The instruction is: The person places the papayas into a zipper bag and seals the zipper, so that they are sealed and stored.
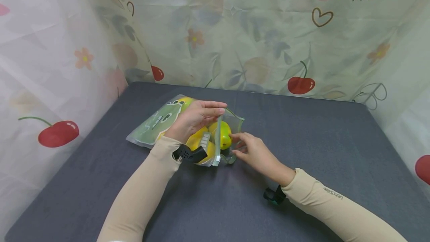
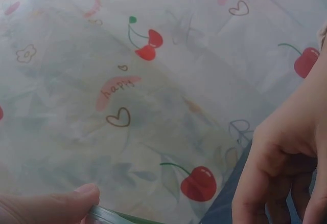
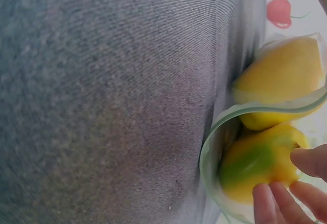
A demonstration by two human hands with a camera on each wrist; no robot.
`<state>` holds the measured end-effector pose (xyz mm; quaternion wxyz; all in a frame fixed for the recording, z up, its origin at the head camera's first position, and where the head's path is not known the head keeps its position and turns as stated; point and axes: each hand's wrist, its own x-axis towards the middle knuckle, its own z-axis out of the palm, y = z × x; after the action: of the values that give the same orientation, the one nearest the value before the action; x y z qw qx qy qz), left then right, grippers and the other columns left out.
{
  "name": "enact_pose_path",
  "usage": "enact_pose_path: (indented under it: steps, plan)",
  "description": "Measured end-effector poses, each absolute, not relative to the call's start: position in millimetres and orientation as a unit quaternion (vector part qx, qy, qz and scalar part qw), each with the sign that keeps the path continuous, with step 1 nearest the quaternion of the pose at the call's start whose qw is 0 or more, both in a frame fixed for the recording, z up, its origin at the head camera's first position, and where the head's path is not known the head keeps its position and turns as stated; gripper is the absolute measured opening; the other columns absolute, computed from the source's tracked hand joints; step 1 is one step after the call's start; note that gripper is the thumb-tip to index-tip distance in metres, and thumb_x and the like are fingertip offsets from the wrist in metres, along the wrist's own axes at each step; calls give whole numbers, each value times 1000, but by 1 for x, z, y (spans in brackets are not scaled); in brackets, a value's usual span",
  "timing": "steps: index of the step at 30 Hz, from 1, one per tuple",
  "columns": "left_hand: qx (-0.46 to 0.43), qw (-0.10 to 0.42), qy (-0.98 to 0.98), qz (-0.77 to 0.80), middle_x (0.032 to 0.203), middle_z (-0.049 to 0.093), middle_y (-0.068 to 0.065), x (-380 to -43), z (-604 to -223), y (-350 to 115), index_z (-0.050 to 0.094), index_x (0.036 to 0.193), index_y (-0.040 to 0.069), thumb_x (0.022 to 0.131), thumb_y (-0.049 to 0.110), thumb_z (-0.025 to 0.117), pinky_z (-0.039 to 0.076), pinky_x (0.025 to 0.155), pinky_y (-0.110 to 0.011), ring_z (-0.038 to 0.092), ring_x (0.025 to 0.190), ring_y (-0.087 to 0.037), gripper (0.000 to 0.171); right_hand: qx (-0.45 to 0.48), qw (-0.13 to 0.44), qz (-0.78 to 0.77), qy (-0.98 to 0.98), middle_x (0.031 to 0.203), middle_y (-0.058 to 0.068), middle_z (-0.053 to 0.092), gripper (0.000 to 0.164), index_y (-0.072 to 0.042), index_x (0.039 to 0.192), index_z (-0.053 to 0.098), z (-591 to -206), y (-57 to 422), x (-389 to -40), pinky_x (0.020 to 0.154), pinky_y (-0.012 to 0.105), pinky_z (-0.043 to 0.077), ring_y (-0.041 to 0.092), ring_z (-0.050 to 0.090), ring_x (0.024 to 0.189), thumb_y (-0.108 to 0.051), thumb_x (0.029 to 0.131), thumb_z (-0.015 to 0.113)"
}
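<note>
A zip bag [image 1: 158,124] with a green cartoon face lies on the table, its mouth spread open towards the right. My left hand [image 1: 198,118] reaches over it and pinches the upper rim between thumb and fingers; the left wrist view shows the thumb on the green zip edge. Just inside the mouth lies a glossy yellow-and-green piece of produce [image 3: 255,162], shaped somewhat like a bell pepper. My right hand [image 1: 256,152] is at the mouth, its spread, slightly bent fingertips against or very near that piece. More yellow produce [image 3: 286,73] shows through the bag, partly hidden.
A dark grey cloth-covered table [image 1: 302,141] lies beneath the bag. Printed curtains [image 1: 235,29] with cherries and flowers hang behind it and at both sides. Each wrist carries a black camera [image 1: 189,154].
</note>
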<state>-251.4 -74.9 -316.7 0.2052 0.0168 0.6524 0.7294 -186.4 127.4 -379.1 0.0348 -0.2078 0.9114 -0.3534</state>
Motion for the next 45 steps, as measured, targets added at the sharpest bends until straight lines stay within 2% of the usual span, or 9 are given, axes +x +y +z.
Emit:
enact_pose_path:
  steps: [3,11,18,31,39,45]
  plan:
    - [19,205,648,733,114,65,-6,-251,-317,-75,64,124,1,92,8,65,55,75,-17,62,85,-8,33,-204,47,-344,915,119,12,64,47,-5,132,57,-380,127,-187,81,35,57,23,67,98,-9,88,71]
    - [14,205,639,741,92,67,2,-251,-317,-76,64,123,-1,92,7,66,55,67,-15,62,75,-7,33,-196,78,-328,921,117,12,66,47,-2,133,55,-383,127,-189,78,32,57,21,67,97,-9,89,70]
    - [17,206,642,738,94,67,2,-251,-317,-76,63,124,-1,92,7,65,55,69,-15,62,78,-7,33,-205,78,-315,923,113,11,67,48,1,132,55,-384,129,-190,75,31,57,19,67,92,-8,88,71]
    - [17,202,646,736,100,67,0,-251,-317,-76,62,126,-1,92,8,66,55,76,-17,62,79,-7,35,-185,71,-326,924,112,13,66,48,-1,133,55,-380,138,-193,76,34,58,25,68,95,-8,88,70]
    - [13,201,645,738,92,67,3,-251,-317,-76,63,125,-1,91,7,66,55,73,-17,62,78,-7,35,-161,74,-345,922,121,11,65,48,-6,137,53,-365,146,-194,85,39,57,26,66,103,-12,92,67]
    - [13,201,645,737,98,67,1,-251,-316,-75,63,125,-1,91,8,66,55,73,-17,61,80,-7,35,-158,51,-373,913,127,8,62,46,-10,136,54,-345,152,-188,90,42,55,26,65,105,-15,93,66]
